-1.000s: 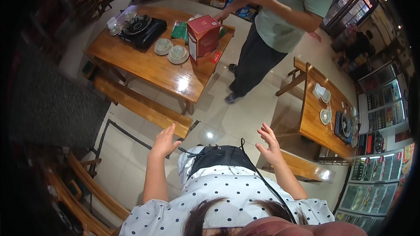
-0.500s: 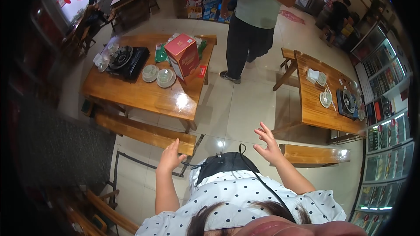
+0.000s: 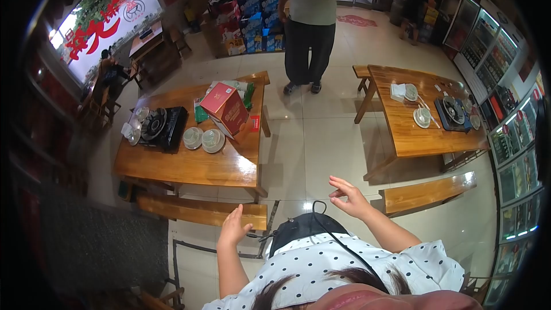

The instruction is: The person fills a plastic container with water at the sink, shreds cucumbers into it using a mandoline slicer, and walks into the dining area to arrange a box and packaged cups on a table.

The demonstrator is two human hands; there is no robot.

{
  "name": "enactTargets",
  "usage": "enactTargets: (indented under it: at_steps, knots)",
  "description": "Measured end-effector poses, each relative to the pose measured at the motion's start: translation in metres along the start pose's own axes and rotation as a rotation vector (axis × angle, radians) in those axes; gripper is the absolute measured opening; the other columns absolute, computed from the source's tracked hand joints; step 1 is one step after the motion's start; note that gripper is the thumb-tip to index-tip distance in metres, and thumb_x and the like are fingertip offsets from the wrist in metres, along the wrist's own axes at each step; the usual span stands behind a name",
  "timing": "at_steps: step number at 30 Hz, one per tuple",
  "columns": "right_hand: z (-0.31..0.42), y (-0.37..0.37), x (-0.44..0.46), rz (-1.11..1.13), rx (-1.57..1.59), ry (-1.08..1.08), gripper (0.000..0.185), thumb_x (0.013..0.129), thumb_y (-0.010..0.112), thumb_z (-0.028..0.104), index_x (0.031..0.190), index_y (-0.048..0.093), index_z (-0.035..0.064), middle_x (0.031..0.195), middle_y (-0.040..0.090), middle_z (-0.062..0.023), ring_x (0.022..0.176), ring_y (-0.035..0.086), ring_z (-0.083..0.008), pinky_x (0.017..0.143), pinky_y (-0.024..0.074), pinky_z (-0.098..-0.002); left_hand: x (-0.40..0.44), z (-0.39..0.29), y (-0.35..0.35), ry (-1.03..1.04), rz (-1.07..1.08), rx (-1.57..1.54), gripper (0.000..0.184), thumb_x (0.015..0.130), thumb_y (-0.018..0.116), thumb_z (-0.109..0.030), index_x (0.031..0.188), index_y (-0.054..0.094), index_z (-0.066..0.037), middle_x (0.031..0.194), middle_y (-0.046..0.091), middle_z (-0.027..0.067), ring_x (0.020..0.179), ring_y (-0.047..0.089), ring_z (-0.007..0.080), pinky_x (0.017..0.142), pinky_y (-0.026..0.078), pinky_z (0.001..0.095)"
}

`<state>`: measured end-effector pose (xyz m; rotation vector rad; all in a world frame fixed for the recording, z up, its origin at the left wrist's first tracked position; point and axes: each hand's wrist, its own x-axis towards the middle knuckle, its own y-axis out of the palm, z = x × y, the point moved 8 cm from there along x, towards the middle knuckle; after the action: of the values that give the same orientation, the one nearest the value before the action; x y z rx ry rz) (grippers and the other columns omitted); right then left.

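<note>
My left hand (image 3: 233,228) is held up in the air with its fingers stretched out and the thumb apart. It holds nothing and appears in front of the wooden bench (image 3: 201,211) by the left table. On the other side, my right hand (image 3: 350,198) is also raised and empty, its fingers loosely spread over the tiled floor. A black cord (image 3: 336,231) runs down my dotted shirt between the hands to a dark item at my waist, whose kind I cannot make out.
The left table (image 3: 172,166) bears a red box (image 3: 225,109), wrapped bowls (image 3: 213,140) and a black stove (image 3: 163,129). Another stove (image 3: 453,112) and bowls stand on the right table (image 3: 410,143). A person (image 3: 310,28) stands ahead; drink fridges (image 3: 488,40) line the right.
The view has tilted up and shifted, so more of the background shows. The person ahead now stands facing me with feet side by side. My right hand's fingers are less spread.
</note>
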<state>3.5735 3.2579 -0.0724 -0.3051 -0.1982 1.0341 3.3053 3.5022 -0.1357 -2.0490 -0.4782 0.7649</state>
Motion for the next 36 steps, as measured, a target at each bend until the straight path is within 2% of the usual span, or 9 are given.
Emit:
enactTargets:
  at_steps: [4, 17, 20, 23, 27, 31, 33, 35, 36]
  knots:
    - [-0.001, 0.001, 0.000, -0.011, 0.008, -0.038, 0.046, 0.081, 0.063, 0.006, 0.126, 0.051, 0.0019, 0.135, 0.045, -0.0137, 0.087, 0.065, -0.0160, 0.076, 0.0529, -0.0278, 0.000, -0.004, -0.005, 0.013, -0.002, 0.023, 0.078, 0.076, 0.071, -0.024, 0.140, 0.031, -0.002, 0.138, 0.041, 0.0185, 0.129, 0.038, 0.0307, 0.107, 0.032, 0.0371]
    - [0.008, 0.009, -0.011, 0.012, -0.097, -0.134, 0.046, 0.082, 0.065, 0.014, 0.125, 0.053, 0.0078, 0.135, 0.046, -0.0131, 0.108, 0.057, -0.0229, 0.088, 0.0495, -0.0318, -0.005, -0.015, -0.003, 0.072, 0.010, 0.068, 0.078, 0.076, 0.071, -0.026, 0.139, 0.032, -0.003, 0.138, 0.041, 0.0179, 0.128, 0.038, 0.0304, 0.106, 0.033, 0.0371]
    - [0.007, -0.004, -0.010, 0.070, -0.100, 0.026, 0.047, 0.081, 0.066, 0.017, 0.126, 0.053, 0.0101, 0.137, 0.044, -0.0137, 0.115, 0.053, -0.0256, 0.089, 0.0489, -0.0332, -0.001, -0.013, 0.001, 0.093, 0.015, 0.079, 0.078, 0.076, 0.071, -0.027, 0.139, 0.032, -0.002, 0.138, 0.042, 0.0179, 0.128, 0.039, 0.0307, 0.106, 0.033, 0.0372]
    - [0.005, -0.045, 0.004, -0.045, -0.296, -0.205, 0.049, 0.080, 0.067, 0.018, 0.126, 0.053, 0.0112, 0.138, 0.042, -0.0140, 0.122, 0.047, -0.0280, 0.092, 0.0473, -0.0346, 0.000, -0.014, 0.001, 0.114, 0.025, 0.079, 0.078, 0.076, 0.071, -0.027, 0.139, 0.033, -0.002, 0.137, 0.042, 0.0179, 0.127, 0.039, 0.0309, 0.106, 0.033, 0.0372]
    - [0.028, -0.119, 0.021, -0.196, -0.279, -0.109, 0.052, 0.080, 0.068, 0.021, 0.127, 0.051, 0.0110, 0.139, 0.041, -0.0147, 0.127, 0.041, -0.0312, 0.101, 0.0390, -0.0406, -0.001, -0.023, -0.006, 0.123, 0.008, 0.083, 0.078, 0.076, 0.072, -0.025, 0.139, 0.032, -0.002, 0.138, 0.041, 0.0186, 0.128, 0.039, 0.0312, 0.106, 0.033, 0.0369]
    - [0.061, -0.194, 0.048, -0.326, -0.768, -0.268, 0.067, 0.077, 0.069, 0.021, 0.136, 0.040, 0.0124, 0.146, 0.027, -0.0177, 0.131, 0.034, -0.0347, 0.108, 0.0304, -0.0429, -0.003, -0.020, -0.003, 0.146, -0.008, 0.050, 0.078, 0.075, 0.072, -0.024, 0.138, 0.033, -0.002, 0.137, 0.042, 0.0183, 0.127, 0.040, 0.0322, 0.106, 0.033, 0.0381]
    - [0.063, -0.256, 0.060, -0.461, -0.837, -0.200, 0.077, 0.077, 0.069, 0.028, 0.141, 0.031, 0.0098, 0.150, 0.017, -0.0177, 0.133, 0.029, -0.0367, 0.108, 0.0291, -0.0407, -0.003, -0.017, -0.002, 0.153, 0.006, 0.054, 0.078, 0.074, 0.073, -0.023, 0.138, 0.034, -0.003, 0.137, 0.043, 0.0184, 0.126, 0.040, 0.0325, 0.106, 0.033, 0.0383]
    - [0.045, -0.323, 0.059, -0.716, -0.934, 0.051, 0.077, 0.076, 0.070, 0.036, 0.138, 0.035, 0.0080, 0.143, 0.033, -0.0216, 0.131, 0.033, -0.0361, 0.107, 0.0310, -0.0388, -0.004, -0.012, -0.001, 0.112, -0.006, 0.069, 0.078, 0.074, 0.073, -0.023, 0.138, 0.034, -0.003, 0.136, 0.043, 0.0184, 0.126, 0.040, 0.0329, 0.105, 0.033, 0.0385]
    - [0.030, -0.330, 0.060, -0.564, -0.999, 0.285, 0.068, 0.075, 0.069, 0.042, 0.126, 0.044, 0.0044, 0.132, 0.042, -0.0218, 0.122, 0.042, -0.0349, 0.100, 0.0367, -0.0384, 0.001, -0.015, -0.001, 0.139, -0.012, 0.061, 0.078, 0.074, 0.073, -0.023, 0.138, 0.034, -0.003, 0.136, 0.043, 0.0184, 0.126, 0.040, 0.0330, 0.105, 0.033, 0.0385]
